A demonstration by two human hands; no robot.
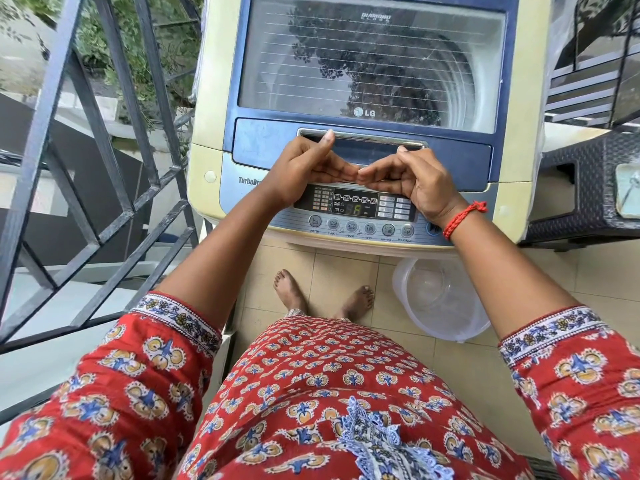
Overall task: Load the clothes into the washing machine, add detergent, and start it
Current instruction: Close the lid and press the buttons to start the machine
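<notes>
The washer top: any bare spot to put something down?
The closed glass lid behind both hands is bare. The cream side edge by the railing is narrow. Crowded: left hand and right hand over the control panel.

- One washing machine (360, 98)
- Two hands: left hand (304, 168), right hand (412, 181)
- One clear plastic tub (440, 299)
- Two bare feet (291, 292)
- One red wrist thread (462, 218)
</notes>
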